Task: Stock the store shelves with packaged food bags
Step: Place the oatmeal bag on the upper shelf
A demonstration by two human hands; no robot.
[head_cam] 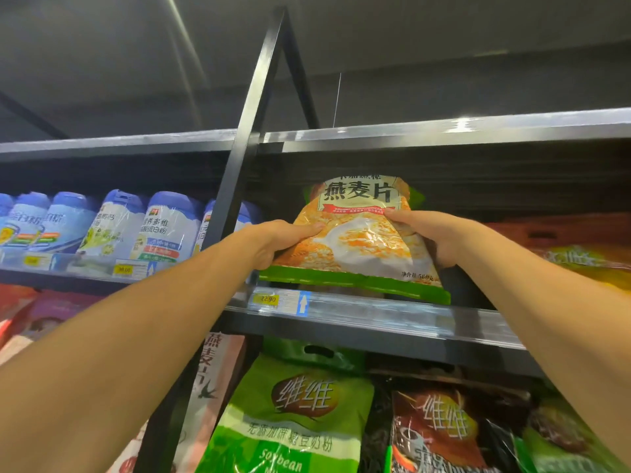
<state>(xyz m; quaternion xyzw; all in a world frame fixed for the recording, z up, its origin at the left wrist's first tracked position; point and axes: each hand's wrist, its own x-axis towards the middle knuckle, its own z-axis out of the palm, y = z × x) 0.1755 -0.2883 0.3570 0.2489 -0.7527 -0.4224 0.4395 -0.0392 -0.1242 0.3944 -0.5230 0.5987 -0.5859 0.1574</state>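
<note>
An orange and white oatmeal bag (362, 240) with a green bottom band stands tilted at the front of the upper shelf (392, 312). Both of my hands hold it. My left hand (280, 238) grips its left side, thumb on the front. My right hand (430, 233) pinches its right side. The bag's bottom edge hangs just above the shelf's front rail, over a yellow price tag (268, 299). The shelf space behind the bag is dark.
A black upright post (239, 172) divides the shelving. Left of it stand several blue-capped powder tubs (167, 227). Orange bags (580, 257) lie to the right. Below sit a green soybean powder bag (290, 414) and a brown bag (440, 435). Another shelf (444, 131) runs overhead.
</note>
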